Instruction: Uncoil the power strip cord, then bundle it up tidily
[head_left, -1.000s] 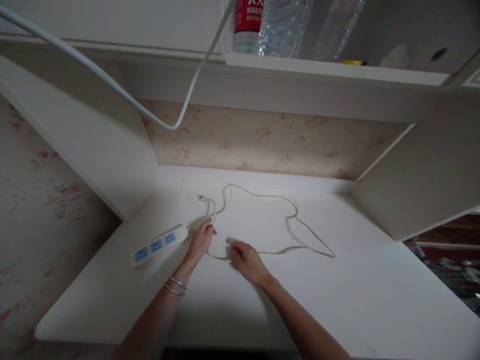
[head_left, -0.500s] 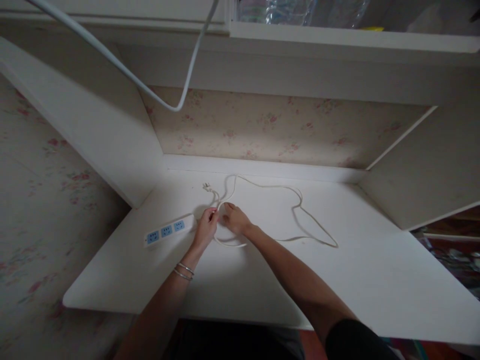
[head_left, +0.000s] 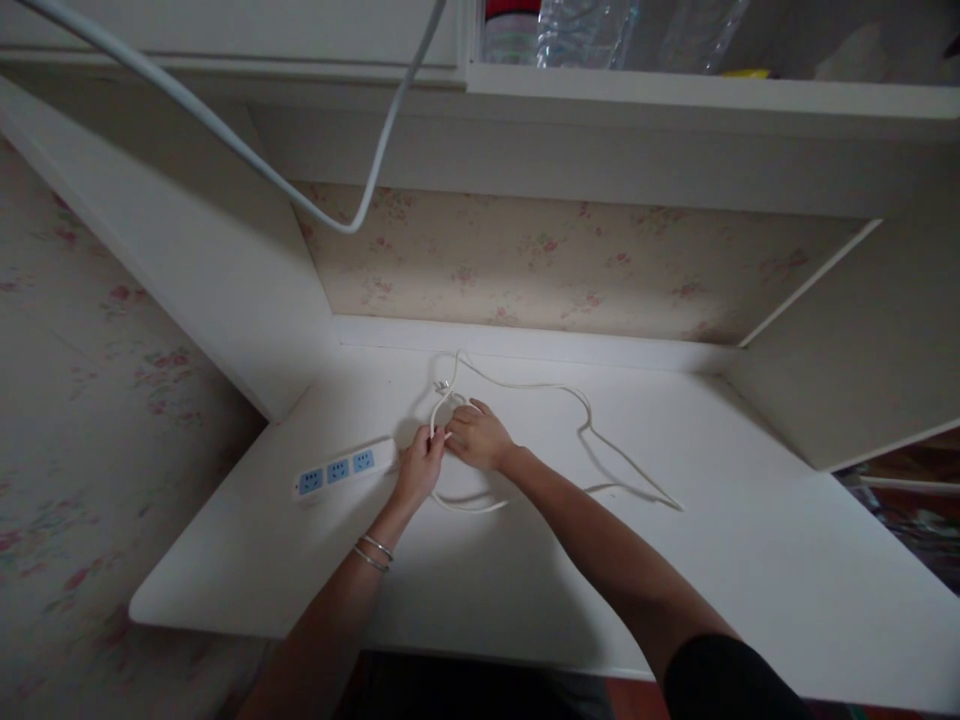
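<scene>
A white power strip [head_left: 345, 468] with blue sockets lies on the white desk, left of my hands. Its pale cord [head_left: 525, 384] runs in a loose loop over the desk to the right. My left hand [head_left: 421, 462] is closed on the cord close to the strip's end. My right hand [head_left: 478, 436] is beside it, its fingers curled round a part of the cord. Just beyond the fingers, the plug [head_left: 442, 387] with its metal prongs points away from me. Where the cord passes between the hands, the fingers partly hide it.
The desk [head_left: 720, 580] ends at a low back ledge and side panels. Overhead, a shelf [head_left: 675, 92] holds clear plastic packages. A thick white cable [head_left: 225, 135] hangs down in front of the cabinet, at the upper left.
My right hand has turned and drawn the plug end rightward, nearer its fingers. The cord's loop has shifted slightly. My left hand keeps its hold.
</scene>
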